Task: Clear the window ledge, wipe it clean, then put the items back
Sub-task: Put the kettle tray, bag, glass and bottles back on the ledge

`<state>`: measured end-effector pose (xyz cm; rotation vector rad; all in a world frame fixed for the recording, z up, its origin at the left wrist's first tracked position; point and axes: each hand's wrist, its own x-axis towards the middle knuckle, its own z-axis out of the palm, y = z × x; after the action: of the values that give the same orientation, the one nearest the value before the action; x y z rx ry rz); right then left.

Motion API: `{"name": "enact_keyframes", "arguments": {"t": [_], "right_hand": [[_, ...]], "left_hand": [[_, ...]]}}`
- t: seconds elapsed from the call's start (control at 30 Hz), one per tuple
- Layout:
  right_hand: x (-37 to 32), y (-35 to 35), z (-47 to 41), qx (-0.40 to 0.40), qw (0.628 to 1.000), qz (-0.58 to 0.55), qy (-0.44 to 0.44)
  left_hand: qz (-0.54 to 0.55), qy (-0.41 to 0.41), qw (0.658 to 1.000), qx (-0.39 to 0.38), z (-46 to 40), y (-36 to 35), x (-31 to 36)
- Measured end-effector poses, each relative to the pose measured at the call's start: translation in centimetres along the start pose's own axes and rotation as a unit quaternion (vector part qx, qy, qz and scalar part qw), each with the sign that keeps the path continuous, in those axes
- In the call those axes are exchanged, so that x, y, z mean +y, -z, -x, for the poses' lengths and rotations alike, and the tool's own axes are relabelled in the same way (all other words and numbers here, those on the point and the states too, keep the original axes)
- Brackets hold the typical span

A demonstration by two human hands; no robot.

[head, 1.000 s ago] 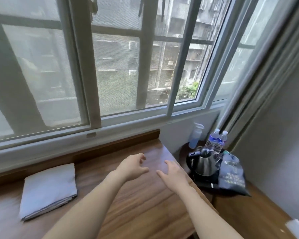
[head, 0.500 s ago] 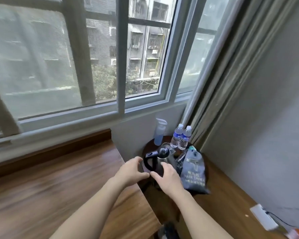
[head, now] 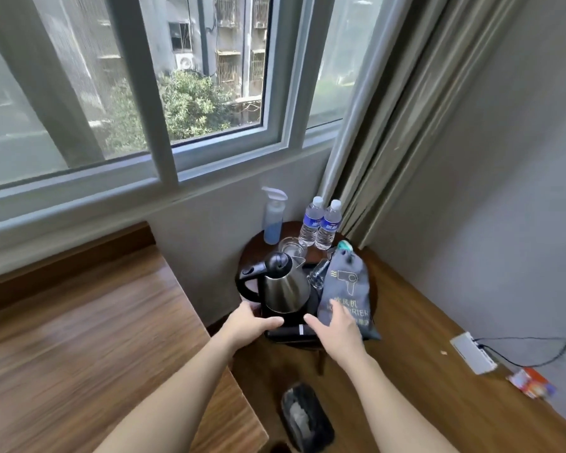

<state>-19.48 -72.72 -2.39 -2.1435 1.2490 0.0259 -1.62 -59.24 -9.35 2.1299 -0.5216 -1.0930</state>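
A steel kettle [head: 285, 289] with a black handle stands on a black tray [head: 294, 333] on a small round dark table [head: 255, 246] right of the wooden window ledge [head: 79, 322]. A grey hair-dryer bag [head: 347, 289] leans on the tray's right side. My left hand [head: 249, 323] is at the tray's front left corner, fingers loosely spread and touching its edge. Fingers extended, my right hand [head: 335, 328] hovers at the front right, over the bag's lower end. Neither hand holds anything.
Behind the kettle stand a spray bottle [head: 273, 217], two water bottles [head: 319, 225] and clear glasses [head: 290, 246]. A curtain [head: 389, 109] hangs in the corner. A lined bin [head: 306, 416] sits on the floor below the table. A white socket box [head: 472, 353] lies at right.
My view has swung right, off the ledge and its folded cloth, onto the side table. Both hands have moved forward from above the ledge to the front of the tray.
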Motion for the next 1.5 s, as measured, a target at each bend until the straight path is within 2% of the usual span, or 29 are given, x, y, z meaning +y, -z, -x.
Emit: {"name": "enact_keyframes", "arguments": {"t": [0.07,0.2,0.27,0.43,0.57,0.67,0.83,1.0,1.23,1.4,1.5], "right_hand": [[0.8,-0.1,-1.8,-0.013,1.0,0.008,-0.003],[2.1,-0.7,-5.8,-0.04,0.999,0.028,0.012],[2.8,-0.8,-8.0,-0.046,0.998,0.039,0.02],[5.9,-0.8,-13.0,-0.017,0.993,0.113,0.029],[9.7,0.2,-16.0,0.036,0.991,0.125,-0.017],[12.8,1.0,-18.5,0.051,0.99,0.104,-0.078],[16.3,1.2,-21.9,-0.019,0.991,-0.002,-0.131],[17.5,0.3,-24.1,-0.099,0.98,-0.06,-0.165],[17.9,-0.6,-25.0,-0.119,0.976,-0.082,-0.161],[17.8,-1.3,-25.1,-0.08,0.972,-0.117,-0.185],[17.9,-1.8,-25.5,-0.068,0.968,-0.125,-0.205]], "left_hand": [[0.021,0.013,1.0,0.003,0.7,-0.8,1.1],[0.041,0.044,0.998,0.013,-4.4,-3.7,-1.3],[0.054,0.055,0.997,0.028,-4.0,-3.8,0.9],[0.096,0.078,0.99,0.071,-5.6,-5.3,2.7],[0.116,0.099,0.984,0.086,-9.7,-7.7,-0.5],[0.136,0.084,0.983,0.09,-11.3,-9.0,-0.7],[0.162,0.071,0.979,0.102,-12.9,-10.1,-0.4],[0.165,0.069,0.973,0.149,-13.3,-10.7,0.3],[0.241,0.044,0.963,0.111,-13.4,-10.3,0.7],[0.293,0.048,0.953,0.053,-13.9,-9.8,0.1],[0.296,0.05,0.953,0.045,-14.2,-9.7,0.2]]}}
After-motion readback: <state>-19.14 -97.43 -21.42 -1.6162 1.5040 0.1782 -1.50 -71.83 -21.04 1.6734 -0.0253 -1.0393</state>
